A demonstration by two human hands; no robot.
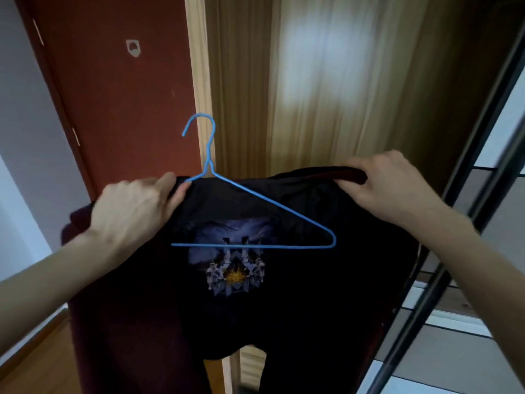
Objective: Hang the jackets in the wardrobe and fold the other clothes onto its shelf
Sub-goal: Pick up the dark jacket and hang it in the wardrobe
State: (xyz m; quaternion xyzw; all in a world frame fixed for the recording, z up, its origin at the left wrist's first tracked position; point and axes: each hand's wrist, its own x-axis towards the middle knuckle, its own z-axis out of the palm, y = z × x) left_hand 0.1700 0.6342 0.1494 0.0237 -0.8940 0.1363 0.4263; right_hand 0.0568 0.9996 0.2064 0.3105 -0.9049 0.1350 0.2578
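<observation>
A red door (119, 89) stands at eleven o'clock, curtains (326, 81) at one. Left hand (133, 214) and right hand (389, 186) both pinch the dark jacket (298, 294), blue hanger (255, 211) lying across it between them.

red door (113, 89), backlit beige curtain (326, 81)

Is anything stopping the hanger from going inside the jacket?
Yes. The hanger lies on the outside of the jacket; only its left end is tucked under cloth by the left hand. The right hand pinches the collar edge shut.
</observation>
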